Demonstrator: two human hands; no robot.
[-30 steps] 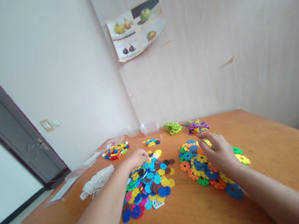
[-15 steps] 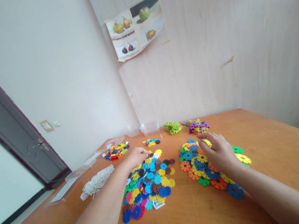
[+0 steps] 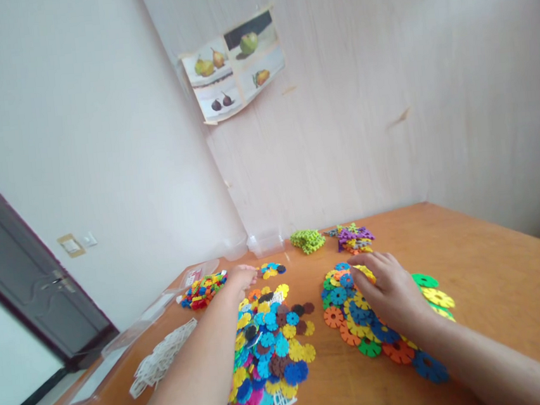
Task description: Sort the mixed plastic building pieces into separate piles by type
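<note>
My left hand (image 3: pixel 243 277) is stretched over the far edge of a pile of small notched plastic discs (image 3: pixel 278 342), just left of a smaller group of discs (image 3: pixel 271 270). Its fingers are drawn together; whatever they pinch is hidden. Over a pile of larger flower-shaped discs (image 3: pixel 357 312) rests my right hand (image 3: pixel 385 283), its thumb and fingers apart and nothing visible in it. White lattice pieces (image 3: pixel 284 400) lie among the small discs.
Coloured building bricks (image 3: pixel 204 290) and white lattice pieces (image 3: pixel 163 356) lie on the left. Clear plastic containers (image 3: pixel 267 243) stand by the wall. Green interlocking pieces (image 3: pixel 307 241) and purple snowflake-like pieces (image 3: pixel 355 237) sit at the back of the wooden table (image 3: pixel 492 283).
My left hand has moved away from the small-disc pile, farther back and closer to the smaller disc group. My right hand stays over the larger discs. The view has shifted slightly.
</note>
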